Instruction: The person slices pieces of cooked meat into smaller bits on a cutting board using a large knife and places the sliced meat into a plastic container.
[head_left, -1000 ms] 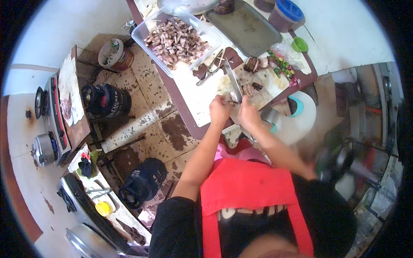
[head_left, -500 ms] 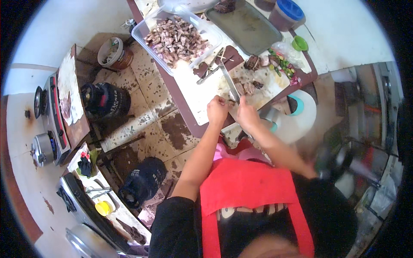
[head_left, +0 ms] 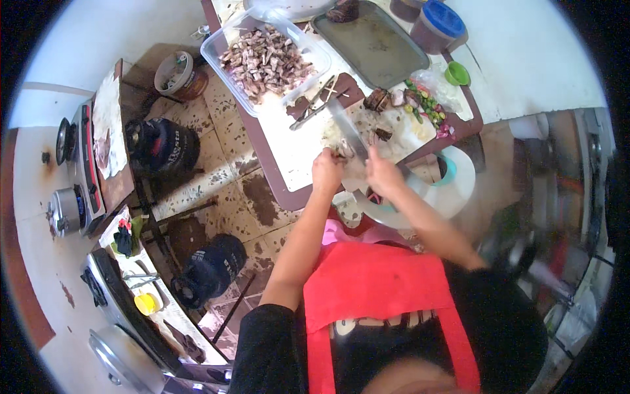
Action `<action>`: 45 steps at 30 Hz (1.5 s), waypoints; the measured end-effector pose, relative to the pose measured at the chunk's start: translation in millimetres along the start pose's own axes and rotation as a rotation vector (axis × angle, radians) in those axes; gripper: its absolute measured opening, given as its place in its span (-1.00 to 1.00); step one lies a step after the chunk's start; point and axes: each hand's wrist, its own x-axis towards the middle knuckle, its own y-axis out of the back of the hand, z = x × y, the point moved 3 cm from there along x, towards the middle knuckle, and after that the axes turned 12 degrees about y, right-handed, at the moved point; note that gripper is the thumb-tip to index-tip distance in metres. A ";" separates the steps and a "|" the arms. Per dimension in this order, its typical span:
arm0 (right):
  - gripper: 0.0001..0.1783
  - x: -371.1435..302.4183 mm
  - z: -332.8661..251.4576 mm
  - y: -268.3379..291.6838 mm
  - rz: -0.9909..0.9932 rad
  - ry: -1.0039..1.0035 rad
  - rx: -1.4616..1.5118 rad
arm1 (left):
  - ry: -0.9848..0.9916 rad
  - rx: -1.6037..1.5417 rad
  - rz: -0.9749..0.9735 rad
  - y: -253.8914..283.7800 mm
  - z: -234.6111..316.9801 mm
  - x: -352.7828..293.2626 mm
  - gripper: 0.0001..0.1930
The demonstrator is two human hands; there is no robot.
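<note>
My right hand (head_left: 384,174) is closed round the handle of a large knife (head_left: 348,131), its long blade pointing away from me over the white cutting surface. Just left of the blade, my left hand (head_left: 327,171) has its fingers curled in on a piece of meat (head_left: 341,150); the fingers partly hide it. Right of the knife lies a dark browned bit of meat (head_left: 382,134). Farther back is a bigger browned chunk (head_left: 377,100), beside chopped green and red vegetables (head_left: 426,105). Metal tongs (head_left: 314,108) rest beyond the blade.
A clear plastic tub (head_left: 246,98) of chopped meat stands at the far left of the table. Behind are a dark tray (head_left: 374,46), a blue-lidded container (head_left: 438,29) and a small green bowl (head_left: 457,73). A white round stool (head_left: 453,197) is near my right forearm.
The knife blade has shifted slightly left and toward me, now covering where cut meat showed right of it. My left hand has moved slightly left. The view has shifted a little.
</note>
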 end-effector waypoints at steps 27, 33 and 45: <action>-0.73 41.0 28.4 21.7 -0.253 0.038 0.858 | 0.033 -0.457 0.668 -28.5 73.0 39.3 -0.69; -0.71 134.0 -110.5 118.0 -0.020 0.402 0.374 | 0.353 -0.417 0.822 142.7 123.1 145.9 -0.45; -0.80 103.0 -30.7 243.1 0.061 0.256 0.967 | -0.334 0.180 0.031 -44.8 134.7 143.4 -0.35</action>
